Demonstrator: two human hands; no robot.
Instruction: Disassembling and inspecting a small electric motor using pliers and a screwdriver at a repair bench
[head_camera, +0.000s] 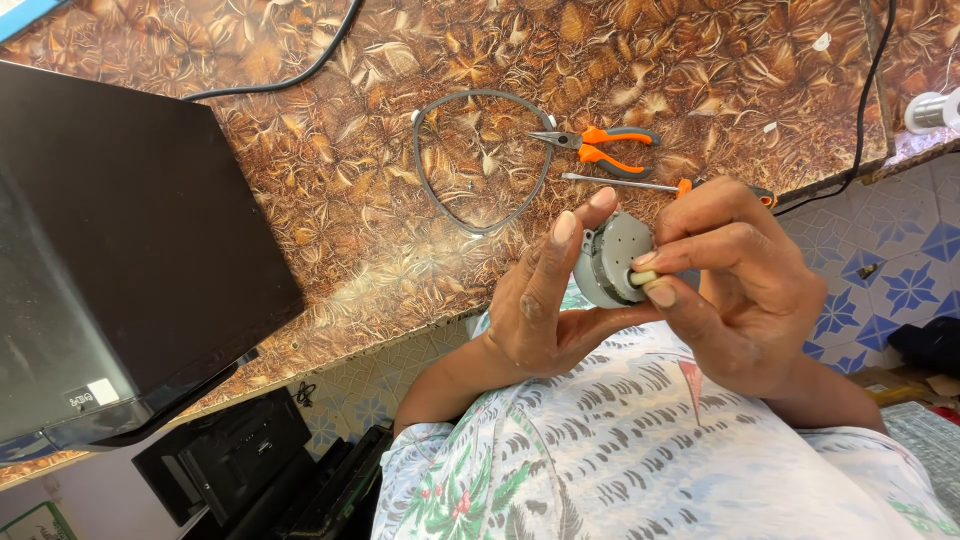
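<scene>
Above the table (330, 230) edge, over the person's lap, both hands work one small grey round motor (612, 262). Left hand (545, 300) cups it from below and behind, grip clenched on the disc body, fingertips (565, 226) poking up past its rim. Right hand (745, 280) comes in from the other side, thumb and forefinger pinched on the short pale shaft (643, 277) sticking out of the motor's face; grip closed on that shaft. Motor is held off the table, face tilted toward the right hand.

On the table, just beyond the hands: orange-handled pliers (598, 145), jaws shut, and nearer, an orange-collared screwdriver (650, 186) lying flat, its handle end hidden behind the right hand. Left of those, a grey looped band (480, 160) lies flat, well apart from the motor. Big black box-shaped appliance (120, 250) takes the table's left part. Black cable (868, 90) runs down the right side. Patterned shirt (600, 450) fills the bottom.
</scene>
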